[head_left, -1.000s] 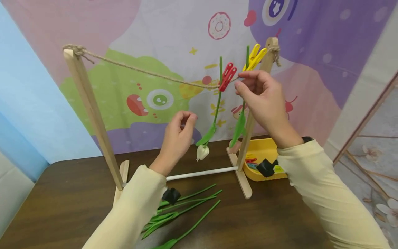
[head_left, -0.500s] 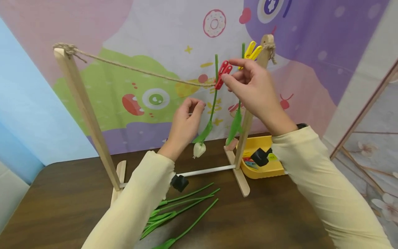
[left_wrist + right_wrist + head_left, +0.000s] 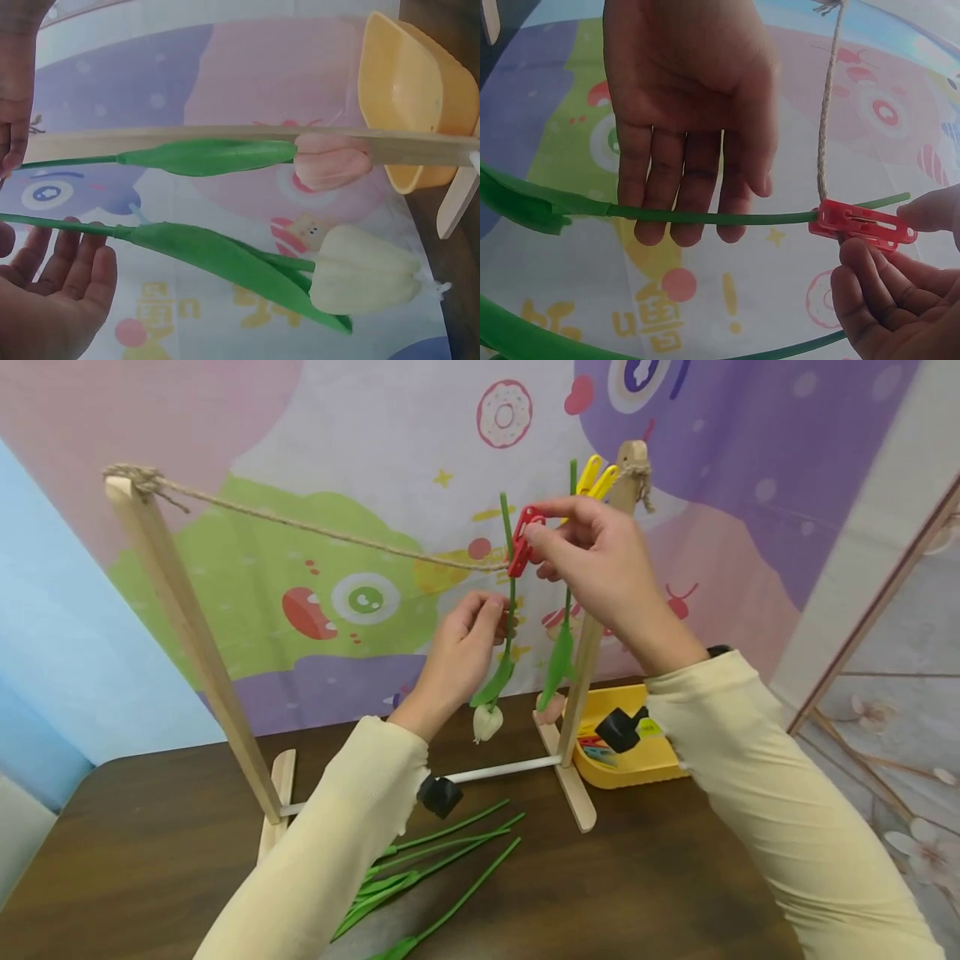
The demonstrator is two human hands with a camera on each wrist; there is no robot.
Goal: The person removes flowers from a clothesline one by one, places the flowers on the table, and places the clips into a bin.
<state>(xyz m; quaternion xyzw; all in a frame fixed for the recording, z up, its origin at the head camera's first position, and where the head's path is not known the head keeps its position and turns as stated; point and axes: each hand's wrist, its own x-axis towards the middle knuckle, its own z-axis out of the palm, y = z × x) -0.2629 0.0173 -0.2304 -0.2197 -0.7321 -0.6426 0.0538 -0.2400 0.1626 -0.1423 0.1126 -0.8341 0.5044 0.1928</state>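
Observation:
A white artificial tulip (image 3: 487,722) hangs head-down from the twine (image 3: 322,534), held by a red clothespin (image 3: 522,543). My right hand (image 3: 603,560) pinches the clothespin's handles between thumb and finger. Below it, my left hand (image 3: 467,639) has its fingers loosely extended behind the tulip's stem (image 3: 727,218); in the right wrist view its thumb stands apart from the stem. To the right, a pink tulip (image 3: 330,160) hangs head-down beside the post, under a yellow clothespin (image 3: 592,478) partly hidden by my right hand.
A wooden stand with a left post (image 3: 195,635) and a right post (image 3: 592,668) carries the twine, with a white crossbar (image 3: 502,769) low down. Several green stems (image 3: 450,860) lie on the dark table (image 3: 600,885). A yellow tray (image 3: 630,772) with clothespins stands behind right.
My right hand has moved left from beside the yellow clothespin onto the red one and now pinches it. My left hand has moved up and right to the white tulip's stem.

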